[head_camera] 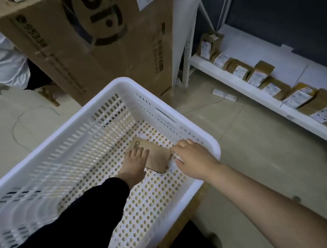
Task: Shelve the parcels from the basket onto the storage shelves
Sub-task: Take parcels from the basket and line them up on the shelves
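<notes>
The left hand [135,161] lies flat, fingers spread, on the brown parcel [155,157] at the centre of the white basket [208,140]; the right hand [192,158], open, touches the parcel's right edge.

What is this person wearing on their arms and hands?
The left arm is covered by a long black sleeve down to the wrist. The right arm is bare, with no sleeve visible. Both hands, left hand and right hand, are gloveless.
</notes>
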